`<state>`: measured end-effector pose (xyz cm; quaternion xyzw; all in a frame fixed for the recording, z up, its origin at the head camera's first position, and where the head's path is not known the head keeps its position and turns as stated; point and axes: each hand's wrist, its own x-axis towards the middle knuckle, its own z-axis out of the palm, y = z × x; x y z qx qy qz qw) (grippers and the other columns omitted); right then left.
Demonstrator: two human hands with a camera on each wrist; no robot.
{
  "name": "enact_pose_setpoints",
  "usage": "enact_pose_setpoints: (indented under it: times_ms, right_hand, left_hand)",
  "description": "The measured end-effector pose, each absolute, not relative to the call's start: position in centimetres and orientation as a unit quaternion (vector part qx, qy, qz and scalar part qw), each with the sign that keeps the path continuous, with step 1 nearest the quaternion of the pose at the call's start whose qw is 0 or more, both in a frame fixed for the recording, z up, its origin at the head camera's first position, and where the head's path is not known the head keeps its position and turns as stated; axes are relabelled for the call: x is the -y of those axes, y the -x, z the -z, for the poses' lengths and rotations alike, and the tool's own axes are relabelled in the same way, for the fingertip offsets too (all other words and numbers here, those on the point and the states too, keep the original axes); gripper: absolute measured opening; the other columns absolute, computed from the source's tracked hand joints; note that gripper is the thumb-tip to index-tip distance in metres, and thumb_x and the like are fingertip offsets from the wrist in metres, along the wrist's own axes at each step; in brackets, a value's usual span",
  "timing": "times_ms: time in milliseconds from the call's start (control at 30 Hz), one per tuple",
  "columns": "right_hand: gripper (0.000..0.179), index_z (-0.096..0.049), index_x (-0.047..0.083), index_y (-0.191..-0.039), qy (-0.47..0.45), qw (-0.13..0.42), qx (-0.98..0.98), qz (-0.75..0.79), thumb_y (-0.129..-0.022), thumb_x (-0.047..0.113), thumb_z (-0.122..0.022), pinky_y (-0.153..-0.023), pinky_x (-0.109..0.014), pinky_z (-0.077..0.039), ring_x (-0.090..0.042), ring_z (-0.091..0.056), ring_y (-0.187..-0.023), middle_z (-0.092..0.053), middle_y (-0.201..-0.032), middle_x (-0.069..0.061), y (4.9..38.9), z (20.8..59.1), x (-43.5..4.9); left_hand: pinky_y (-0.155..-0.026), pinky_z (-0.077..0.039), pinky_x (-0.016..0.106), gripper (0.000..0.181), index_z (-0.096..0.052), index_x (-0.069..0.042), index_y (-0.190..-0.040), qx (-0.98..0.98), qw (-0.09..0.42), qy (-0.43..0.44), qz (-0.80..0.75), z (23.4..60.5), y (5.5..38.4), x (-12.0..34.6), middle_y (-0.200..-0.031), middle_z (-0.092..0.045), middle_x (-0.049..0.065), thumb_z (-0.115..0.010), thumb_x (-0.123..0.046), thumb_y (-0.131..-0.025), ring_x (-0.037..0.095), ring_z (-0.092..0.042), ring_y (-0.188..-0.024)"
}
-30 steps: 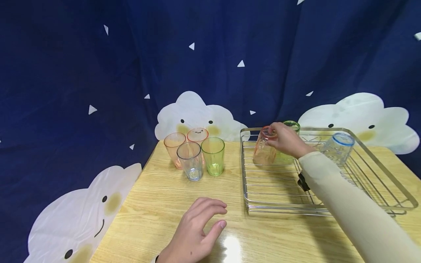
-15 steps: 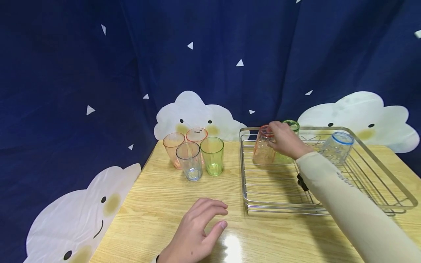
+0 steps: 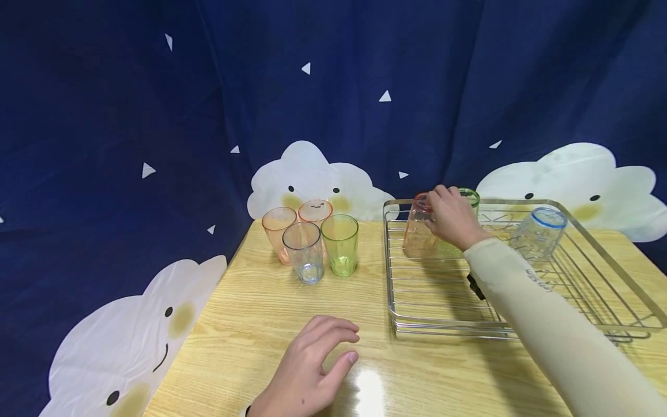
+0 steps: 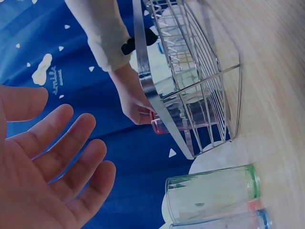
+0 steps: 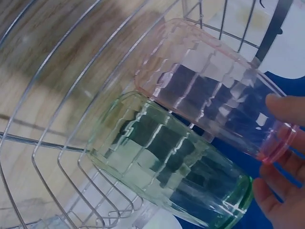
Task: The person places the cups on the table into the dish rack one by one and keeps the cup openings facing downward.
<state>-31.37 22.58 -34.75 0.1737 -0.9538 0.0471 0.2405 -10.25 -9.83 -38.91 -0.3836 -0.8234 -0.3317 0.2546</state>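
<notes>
My right hand [image 3: 454, 219] is over the rack, thumb and fingers around the narrow base of a pink-red tumbler [image 3: 418, 237]. That tumbler stands upside down at the rack's left end, its wide mouth on the wires. In the right wrist view the thumb [image 5: 288, 109] lies along one side of the base, with other fingers beyond. Right beside it is an upside-down green tumbler [image 5: 167, 162], partly hidden by the hand in the head view. My left hand [image 3: 315, 365] is held over the near table, fingers loosely bent and holding nothing.
A wire dish rack [image 3: 432, 315] takes up the right of the table. An upside-down blue tumbler [image 3: 539, 234] leans toward its right side. Left of the rack stand upright orange [image 3: 276, 229], red [image 3: 315, 209], blue [image 3: 304, 255] and green [image 3: 341, 246] tumblers. A patterned curtain [image 3: 333, 75] hangs behind.
My right hand has shifted slightly to the right at the pink-red tumbler's base, while the tumbler stays in place. My left hand has not moved. The head view has shifted a little.
</notes>
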Motion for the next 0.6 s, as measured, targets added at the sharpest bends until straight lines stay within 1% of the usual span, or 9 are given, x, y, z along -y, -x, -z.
enact_pose_setpoints:
  times_ms: [100, 267, 433, 600]
  right_hand:
    - [0.027, -0.063, -0.002, -0.097, -0.174, 0.221, 0.959, -0.041, -0.079, 0.013, -0.076, -0.076, -0.053, -0.048, -0.040, -0.052, -0.091, -0.060, -0.104, -0.021, 31.0, 34.3, -22.6]
    - [0.030, -0.067, -0.003, -0.107, -0.173, 0.190, 0.965, -0.049, -0.083, 0.015, -0.072, -0.087, -0.055, -0.047, -0.041, -0.054, -0.100, -0.061, -0.114, -0.023, 30.5, 33.9, -22.5]
    - [0.033, -0.068, -0.003, -0.113, -0.177, 0.167, 0.967, -0.071, -0.086, 0.016, -0.070, -0.093, -0.056, -0.045, -0.042, -0.053, -0.105, -0.060, -0.121, -0.024, 30.1, 33.7, -22.7]
    - [0.041, -0.066, -0.004, -0.121, -0.179, 0.145, 0.969, -0.087, -0.087, 0.018, -0.068, -0.095, -0.056, -0.043, -0.043, -0.053, -0.108, -0.058, -0.125, -0.026, 29.7, 33.4, -23.1]
  left_hand:
    - [-0.090, -0.053, 0.026, 0.009, -0.068, -0.017, -0.102, 0.824, 0.250, 0.383, 0.335, 38.9, 10.2, 9.8, -0.110, -0.070, -0.004, -0.065, -0.016, -0.093, 0.011, -0.063, -0.106]
    - [-0.091, -0.053, 0.025, 0.009, -0.068, -0.017, -0.102, 0.823, 0.249, 0.387, 0.333, 38.9, 10.2, 9.7, -0.110, -0.070, -0.005, -0.065, -0.017, -0.093, 0.011, -0.062, -0.106]
    - [-0.091, -0.053, 0.026, 0.009, -0.068, -0.017, -0.102, 0.822, 0.249, 0.390, 0.331, 38.9, 10.2, 9.6, -0.110, -0.070, -0.004, -0.063, -0.019, -0.095, 0.011, -0.063, -0.106]
    - [-0.090, -0.054, 0.027, 0.010, -0.069, -0.017, -0.103, 0.823, 0.246, 0.392, 0.329, 38.7, 10.1, 9.5, -0.111, -0.070, -0.004, -0.062, -0.020, -0.096, 0.011, -0.063, -0.106]
